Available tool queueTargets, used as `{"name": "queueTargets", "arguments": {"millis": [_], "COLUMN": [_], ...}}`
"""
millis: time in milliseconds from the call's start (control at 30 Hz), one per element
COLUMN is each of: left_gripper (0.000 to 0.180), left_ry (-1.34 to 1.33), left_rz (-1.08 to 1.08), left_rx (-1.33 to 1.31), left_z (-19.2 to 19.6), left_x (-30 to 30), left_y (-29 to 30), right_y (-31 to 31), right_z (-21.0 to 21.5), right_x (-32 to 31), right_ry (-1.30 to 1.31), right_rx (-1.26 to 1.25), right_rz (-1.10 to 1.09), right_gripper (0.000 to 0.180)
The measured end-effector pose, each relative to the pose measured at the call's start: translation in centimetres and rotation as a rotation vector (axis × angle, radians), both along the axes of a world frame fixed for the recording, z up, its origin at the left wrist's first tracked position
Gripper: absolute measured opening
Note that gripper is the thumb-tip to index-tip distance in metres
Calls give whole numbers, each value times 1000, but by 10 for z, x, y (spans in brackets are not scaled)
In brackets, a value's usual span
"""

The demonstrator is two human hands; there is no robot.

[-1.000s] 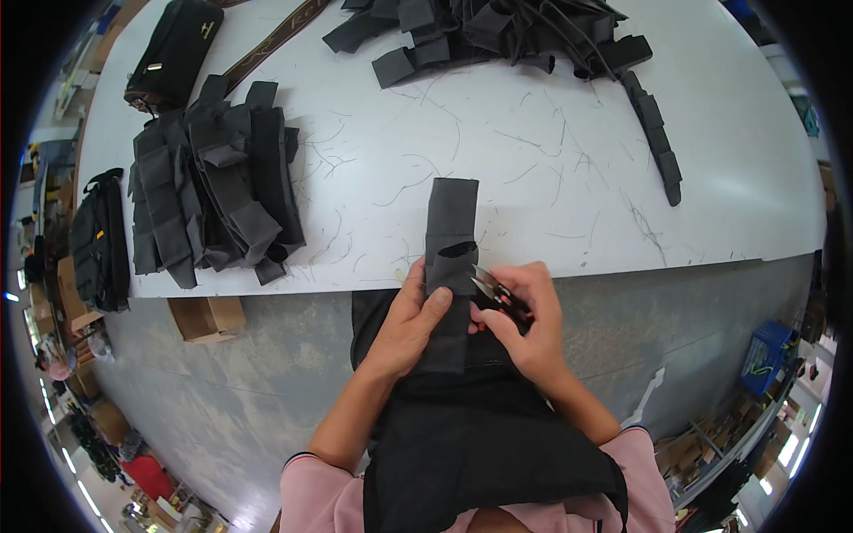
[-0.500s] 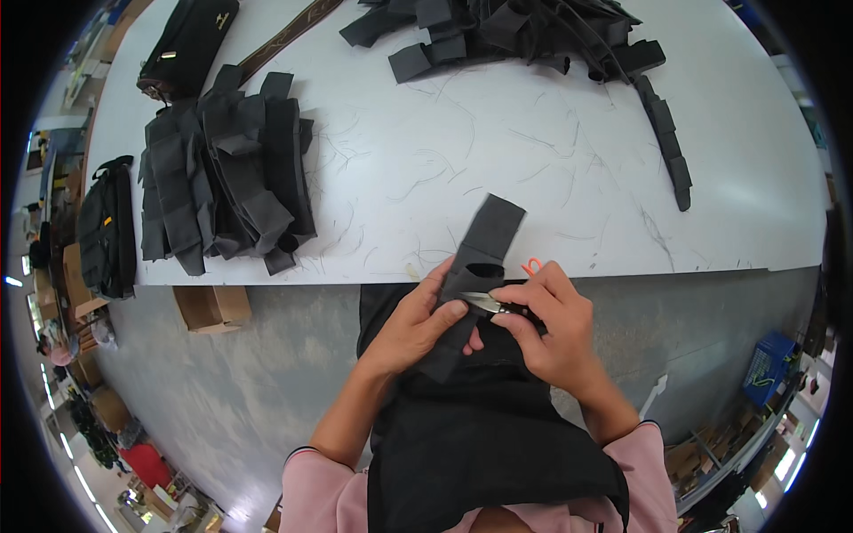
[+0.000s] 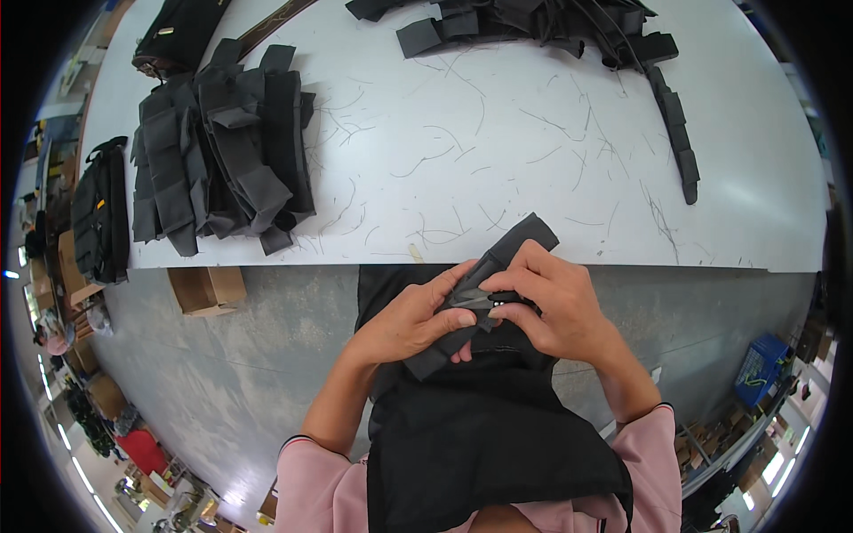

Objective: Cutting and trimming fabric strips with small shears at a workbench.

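Note:
My left hand (image 3: 407,318) is closed round a dark grey fabric strip (image 3: 435,357), thumb on top, holding it slantwise over my lap at the table's front edge. The strip has folded, loop-like sections, and its upper end reaches past the edge over the table. In my right hand (image 3: 560,298) is a pair of thread snips (image 3: 508,299) with a black handle and metal blades. The blades lie against the strip near my left thumb, and fingers partly cover them. Whether a thread is between the blades, I cannot tell.
On the white table (image 3: 498,178) lie loose dark threads, a pile of dark strips (image 3: 213,151) at left and another heap (image 3: 524,22) at the far side. A black bag (image 3: 182,35) and a backpack (image 3: 100,213) are at left. Below stands a cardboard box (image 3: 206,290).
The strip has turned, its upper end tilting further right. My right hand has shifted slightly upward over it with the snips, and the orange loop is no longer visible. The table view has shifted slightly upward.

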State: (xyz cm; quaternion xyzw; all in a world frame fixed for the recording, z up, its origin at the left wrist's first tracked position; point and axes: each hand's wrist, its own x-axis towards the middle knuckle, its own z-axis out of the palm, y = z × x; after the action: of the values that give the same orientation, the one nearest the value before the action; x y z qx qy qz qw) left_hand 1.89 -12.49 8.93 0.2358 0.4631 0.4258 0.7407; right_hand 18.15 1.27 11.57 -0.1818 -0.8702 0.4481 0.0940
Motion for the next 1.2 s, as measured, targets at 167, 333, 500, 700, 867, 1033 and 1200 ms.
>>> {"name": "queueTargets", "arguments": {"millis": [167, 333, 500, 700, 867, 1033, 1200], "left_gripper": [57, 56, 56, 55, 54, 52, 52], "left_ry": [43, 113, 204, 197, 166, 187, 193], "left_rz": [-6, -2, -80, -116, -53, -47, 12], "left_rx": [-7, 13, -12, -3, 6, 16, 9], "left_z": [2, 2, 10, 8, 5, 7, 5], "left_x": [1, 3, 1, 2, 4, 2, 3], "left_y": [-1, -1, 7, 6, 5, 6, 4], "right_y": [2, -3, 2, 5, 0, -7, -8], "right_z": [-2, 0, 2, -2, -2, -5, -9], "right_x": [1, 8, 5, 6, 14, 13, 21], "right_ry": [67, 13, -16, 35, 71, 84, 105], "right_rx": [53, -21, -33, 64, 6, -77, -102], "right_rz": [35, -68, -20, 63, -28, -96, -160], "right_gripper": [27, 22, 22, 24, 21, 24, 27]}}
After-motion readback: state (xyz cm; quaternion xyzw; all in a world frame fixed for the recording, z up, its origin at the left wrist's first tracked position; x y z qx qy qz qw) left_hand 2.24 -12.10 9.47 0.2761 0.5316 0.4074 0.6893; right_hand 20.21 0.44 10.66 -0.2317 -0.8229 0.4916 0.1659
